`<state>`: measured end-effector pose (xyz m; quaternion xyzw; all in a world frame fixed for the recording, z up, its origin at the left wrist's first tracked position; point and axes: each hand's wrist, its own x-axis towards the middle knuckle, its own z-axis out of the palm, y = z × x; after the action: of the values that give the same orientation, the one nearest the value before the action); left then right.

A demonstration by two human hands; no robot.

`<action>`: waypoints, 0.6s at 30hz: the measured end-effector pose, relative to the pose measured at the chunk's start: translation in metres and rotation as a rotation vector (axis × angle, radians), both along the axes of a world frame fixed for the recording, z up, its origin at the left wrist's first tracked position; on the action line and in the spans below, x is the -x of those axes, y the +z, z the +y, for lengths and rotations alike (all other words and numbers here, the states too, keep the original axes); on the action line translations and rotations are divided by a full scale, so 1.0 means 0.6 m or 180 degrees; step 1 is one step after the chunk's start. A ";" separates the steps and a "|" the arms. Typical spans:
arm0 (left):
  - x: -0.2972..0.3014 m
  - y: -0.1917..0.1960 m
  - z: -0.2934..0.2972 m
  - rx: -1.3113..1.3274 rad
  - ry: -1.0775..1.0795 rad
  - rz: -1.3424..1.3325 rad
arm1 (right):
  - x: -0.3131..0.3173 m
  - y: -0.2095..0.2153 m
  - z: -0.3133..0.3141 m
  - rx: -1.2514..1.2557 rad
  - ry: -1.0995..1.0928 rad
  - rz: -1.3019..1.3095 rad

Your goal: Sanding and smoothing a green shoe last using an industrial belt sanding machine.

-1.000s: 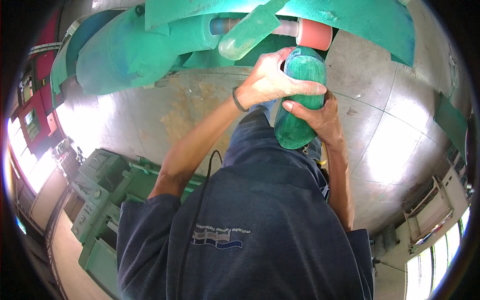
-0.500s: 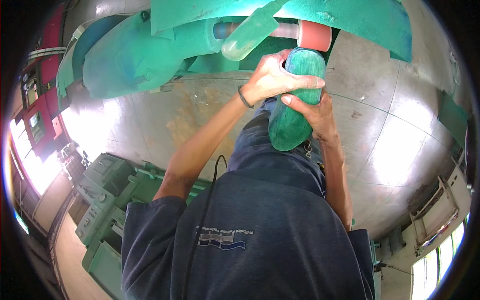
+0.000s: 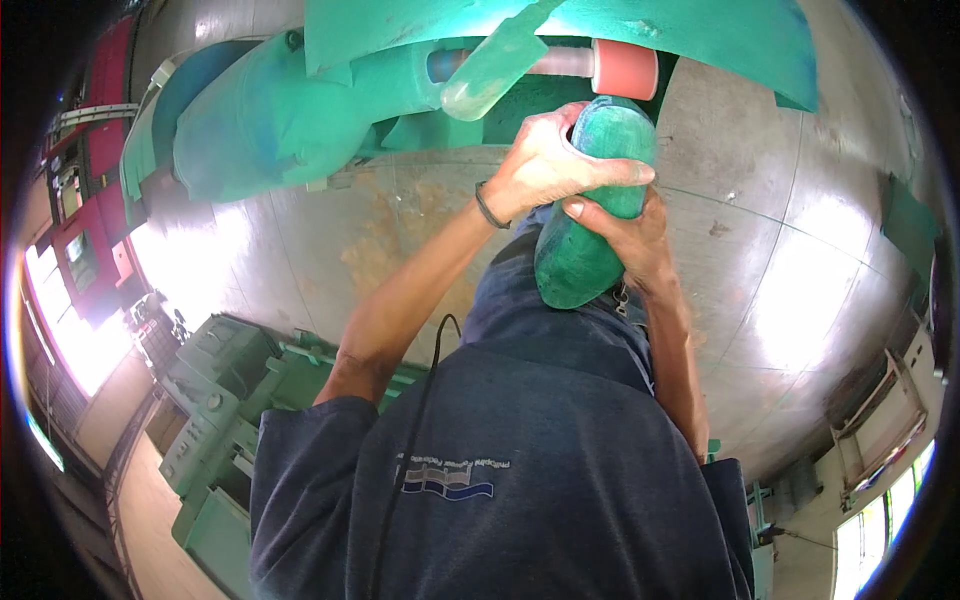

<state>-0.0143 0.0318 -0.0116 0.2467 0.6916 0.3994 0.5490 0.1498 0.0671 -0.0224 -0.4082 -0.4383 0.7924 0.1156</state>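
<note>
Pointing toward the far side, a shoe-shaped green block (image 3: 585, 255) is held between two bare hands, just on the near side of a red roller (image 3: 622, 68); whether the two are touching cannot be told. From the left, the block is clasped by the left hand (image 3: 560, 165), with the left thumb (image 3: 625, 173) laid across its upper face. From the right, it is gripped by the right hand (image 3: 645, 240), with the right thumb (image 3: 590, 214) pressed on that face a little nearer; most of the right fingers are hidden by the block. The roller is mounted at the right end of a shaft (image 3: 562, 62), partly covered by a cloudy green flap (image 3: 495, 78). All are overhung by a green hood (image 3: 680, 28) on the far side, and a large green housing (image 3: 270, 125) is set farther left. A dark wristband (image 3: 486, 207) is worn beside the left hand. The near side is filled by a dark shirt (image 3: 560, 490), crossed on its left by a black cable (image 3: 425, 390).
</note>
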 end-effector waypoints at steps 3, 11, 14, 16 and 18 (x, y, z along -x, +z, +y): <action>0.002 -0.025 0.004 0.0050 0.0136 -0.0172 | 0.012 -0.028 -0.002 0.0031 -0.0138 0.0008; 0.007 0.001 0.001 0.0116 -0.0036 0.0135 | 0.014 -0.024 -0.020 0.0318 -0.0244 0.0285; 0.009 -0.006 -0.004 0.0123 -0.0149 0.0465 | 0.017 -0.017 -0.033 0.0288 -0.0471 0.0584; 0.011 -0.014 -0.007 0.0137 -0.0194 0.0698 | 0.020 -0.025 -0.038 0.0365 -0.0521 0.0519; 0.014 -0.020 -0.002 0.0368 -0.0143 0.0515 | 0.024 -0.041 -0.042 0.0440 -0.0573 0.0460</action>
<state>-0.0230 0.0303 -0.0233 0.2615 0.7498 0.3251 0.5135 0.1355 0.0421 -0.0473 -0.3947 -0.3348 0.8345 0.1892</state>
